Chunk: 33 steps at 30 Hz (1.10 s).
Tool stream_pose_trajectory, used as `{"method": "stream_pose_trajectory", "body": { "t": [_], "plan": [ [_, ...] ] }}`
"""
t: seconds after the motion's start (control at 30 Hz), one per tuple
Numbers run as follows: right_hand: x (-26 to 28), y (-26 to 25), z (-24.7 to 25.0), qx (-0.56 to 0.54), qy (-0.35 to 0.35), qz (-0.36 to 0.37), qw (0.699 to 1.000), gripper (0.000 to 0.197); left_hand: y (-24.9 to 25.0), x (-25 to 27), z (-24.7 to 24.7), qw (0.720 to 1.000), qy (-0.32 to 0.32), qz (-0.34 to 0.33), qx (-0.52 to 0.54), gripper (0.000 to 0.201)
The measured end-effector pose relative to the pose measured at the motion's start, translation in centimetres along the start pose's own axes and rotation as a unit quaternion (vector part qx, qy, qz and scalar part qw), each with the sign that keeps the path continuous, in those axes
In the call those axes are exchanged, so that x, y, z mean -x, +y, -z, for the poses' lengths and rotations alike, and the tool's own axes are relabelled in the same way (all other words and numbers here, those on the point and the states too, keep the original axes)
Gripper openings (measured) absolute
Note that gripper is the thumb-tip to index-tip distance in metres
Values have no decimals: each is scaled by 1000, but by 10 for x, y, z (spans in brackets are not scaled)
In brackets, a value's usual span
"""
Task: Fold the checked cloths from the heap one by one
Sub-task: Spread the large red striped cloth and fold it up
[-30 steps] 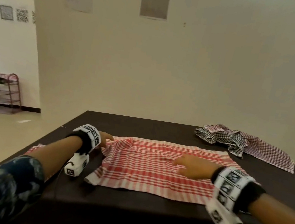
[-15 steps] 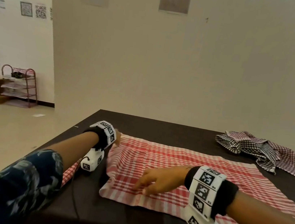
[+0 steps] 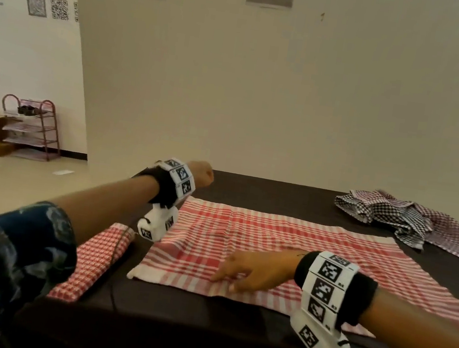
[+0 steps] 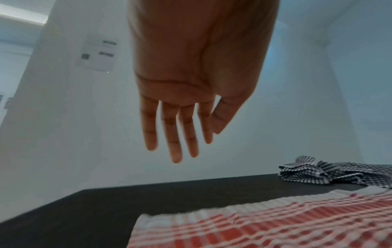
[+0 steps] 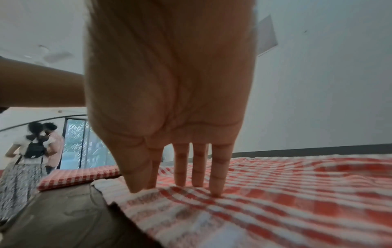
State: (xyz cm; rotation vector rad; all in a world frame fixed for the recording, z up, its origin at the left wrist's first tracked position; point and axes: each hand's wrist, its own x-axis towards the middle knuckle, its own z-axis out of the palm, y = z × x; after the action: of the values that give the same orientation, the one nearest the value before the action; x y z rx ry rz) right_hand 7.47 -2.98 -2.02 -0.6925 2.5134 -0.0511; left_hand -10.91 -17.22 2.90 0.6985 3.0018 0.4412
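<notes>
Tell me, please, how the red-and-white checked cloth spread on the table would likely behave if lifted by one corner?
The red-and-white checked cloth would probably droop limply: it wrinkles under the right hand. It looks thin and lies flat, so likely light. Pushed, it may bunch rather than slide.

Left hand (image 4: 191, 80) raised, fingers straight and loosely together, holding nothing, forearm extended forward. Right hand (image 3: 256, 269) lower, palm down, fingers (image 5: 218, 176) straight with tips pressing down, wrist raised.
</notes>
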Motion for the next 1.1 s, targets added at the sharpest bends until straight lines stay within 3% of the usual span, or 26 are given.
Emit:
{"method": "stream_pose_trajectory", "body": {
  "t": [0.13,0.27,0.4,0.53,0.63,0.7,0.77,0.87,1.0,1.1],
  "plan": [
    [50,14,-14,-61,56,-75,994,44,64,33,12,993,-62,-47,90,28],
    [116,64,-34,-36,81,-249,964,42,121,46,-17,979,-145,-65,127,19],
    [183,125,-72,13,118,-448,886,35,182,49,-63,956,-241,-98,134,9],
    [217,162,-104,-59,131,-554,820,61,216,44,-89,952,-269,-104,100,30],
    [232,170,-110,-107,161,-557,808,65,229,44,-101,950,-297,-87,37,44],
    [234,173,-111,-179,179,-540,803,52,233,48,-103,949,-306,-79,-25,49],
    [234,177,-114,-269,208,-520,783,30,239,50,-106,943,-311,-87,-82,52],
    [234,187,-117,-375,259,-491,742,34,247,61,-107,939,-296,-97,-146,55],
    [242,187,-118,-568,333,-391,643,21,265,76,-118,951,-266,-119,-101,52],
    [251,192,-120,-632,356,-316,611,22,298,91,-126,956,-231,-182,6,48]
  ]
}}
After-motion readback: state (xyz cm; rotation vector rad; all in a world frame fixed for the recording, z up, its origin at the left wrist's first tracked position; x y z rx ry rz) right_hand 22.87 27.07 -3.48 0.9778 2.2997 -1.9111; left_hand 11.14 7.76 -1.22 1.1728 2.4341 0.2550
